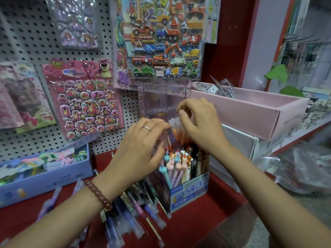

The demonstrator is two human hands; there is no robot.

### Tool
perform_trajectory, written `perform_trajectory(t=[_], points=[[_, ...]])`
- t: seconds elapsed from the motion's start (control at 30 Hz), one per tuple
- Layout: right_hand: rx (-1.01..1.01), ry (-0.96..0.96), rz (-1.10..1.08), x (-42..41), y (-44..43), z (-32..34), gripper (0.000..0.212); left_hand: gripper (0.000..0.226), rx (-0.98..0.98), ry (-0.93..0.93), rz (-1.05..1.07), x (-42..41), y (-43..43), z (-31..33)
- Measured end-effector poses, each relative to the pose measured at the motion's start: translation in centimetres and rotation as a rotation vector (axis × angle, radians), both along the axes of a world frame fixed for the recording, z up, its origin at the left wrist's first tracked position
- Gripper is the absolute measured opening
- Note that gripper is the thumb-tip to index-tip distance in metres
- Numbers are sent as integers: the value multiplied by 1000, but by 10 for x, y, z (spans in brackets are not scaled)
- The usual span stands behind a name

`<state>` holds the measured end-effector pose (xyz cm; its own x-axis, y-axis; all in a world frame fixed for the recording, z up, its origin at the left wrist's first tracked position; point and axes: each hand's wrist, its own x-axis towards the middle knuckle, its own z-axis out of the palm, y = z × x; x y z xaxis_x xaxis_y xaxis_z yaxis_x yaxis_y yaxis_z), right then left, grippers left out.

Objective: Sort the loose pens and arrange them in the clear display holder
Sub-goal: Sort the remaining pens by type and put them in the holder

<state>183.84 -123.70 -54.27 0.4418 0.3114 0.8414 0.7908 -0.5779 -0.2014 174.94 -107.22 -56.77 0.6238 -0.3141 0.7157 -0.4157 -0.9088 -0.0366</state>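
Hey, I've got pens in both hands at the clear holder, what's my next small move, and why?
Probably ease the orange pens in your right hand down into the clear display holder, then let go. They stand upright at a front compartment, while your left hand pinches a pink pen beside them; many loose pens wait below.
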Motion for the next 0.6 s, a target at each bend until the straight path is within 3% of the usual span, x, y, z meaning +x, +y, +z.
perform_trajectory(t=[0.17, 0.3, 0.47, 0.6], points=[[-190, -65, 39, 1, -2, -5, 16, 39, -10, -15, -14, 3, 0, -1], [-69, -19, -100, 7, -6, -2, 15, 38, -13, -17, -14, 3, 0, -1], [104, 247, -160, 6, 8, -1, 11, 37, -26, -26, -17, 4, -1, -2], [263, 397, -129, 4, 8, -1, 27, 37, -22, -23, -20, 3, -2, -1]])
